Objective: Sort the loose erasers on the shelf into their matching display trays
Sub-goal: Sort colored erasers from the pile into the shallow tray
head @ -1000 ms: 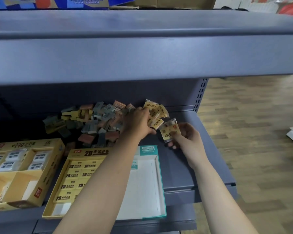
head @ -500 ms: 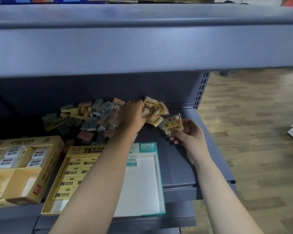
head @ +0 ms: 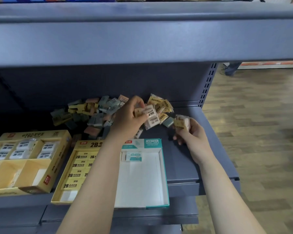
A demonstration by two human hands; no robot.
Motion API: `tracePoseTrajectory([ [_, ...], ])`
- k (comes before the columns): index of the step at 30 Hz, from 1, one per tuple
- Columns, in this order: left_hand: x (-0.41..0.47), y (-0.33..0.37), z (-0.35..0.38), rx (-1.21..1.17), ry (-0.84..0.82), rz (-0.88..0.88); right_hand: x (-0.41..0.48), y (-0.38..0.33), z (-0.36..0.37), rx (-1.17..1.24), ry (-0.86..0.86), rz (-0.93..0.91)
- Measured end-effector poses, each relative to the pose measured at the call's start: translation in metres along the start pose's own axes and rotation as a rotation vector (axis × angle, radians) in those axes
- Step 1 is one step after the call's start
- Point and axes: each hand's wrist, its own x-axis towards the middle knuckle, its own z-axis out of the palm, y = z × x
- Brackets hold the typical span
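– Loose erasers (head: pixel 91 114) in a heap: where, exactly?
– At the back of a blue-grey metal shelf (head: pixel 184 159), under an upper shelf (head: pixel 142 39) of the same smooth painted steel. A perforated upright (head: pixel 208 85) closes the right end; beyond it runs a wood-plank floor (head: pixel 260 132).
– And the heap itself?
– Small rectangular blocks in grey, yellow and dull pink, jumbled at every angle, with crinkled yellow-printed wrappers at its right edge.
– The hands?
– The left hand (head: pixel 127 119) is over the heap's right side, fingers curled round a cluster of cream wrapped erasers (head: pixel 150 115). The right hand (head: pixel 191 134), just to the right and clear of the pile, pinches a yellow-and-white packet (head: pixel 182 123) in glossy film.
– The trays?
– Three cardboard ones along the front edge. The yellow compartment tray (head: pixel 34 135) on the left holds white wrapped blocks in its rear sections. The 2B tray (head: pixel 90 144) in the middle carries flat rows of yellow sleeves, partly hidden by the left forearm. The teal-rimmed white tray (head: pixel 139 183) holds one teal-banded eraser (head: pixel 134 157) at its back.
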Motion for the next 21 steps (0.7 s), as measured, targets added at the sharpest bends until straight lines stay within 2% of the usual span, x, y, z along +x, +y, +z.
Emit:
tracePoseTrajectory([
  [3,-0.016,-0.001,-0.004,-0.108,-0.007,-0.043,-0.003,-0.002,-0.002,0.044,-0.006,-0.015],
  [7,-0.031,-0.006,-0.004,-0.244,0.042,-0.107,-0.004,-0.003,0.001,0.22,-0.073,-0.013],
  [9,-0.036,-0.007,-0.003,-0.282,0.069,-0.119,-0.004,0.001,0.002,0.196,-0.052,-0.025],
  [12,-0.041,-0.01,-0.003,-0.281,0.077,-0.152,-0.007,0.0,0.003,0.142,-0.068,-0.046],
  [16,-0.045,-0.018,-0.005,-0.262,0.089,-0.169,-0.01,-0.005,0.004,0.2,-0.067,-0.078],
  [21,-0.05,-0.02,-0.006,-0.303,0.121,-0.171,-0.017,-0.009,0.007,0.241,-0.078,-0.019],
])
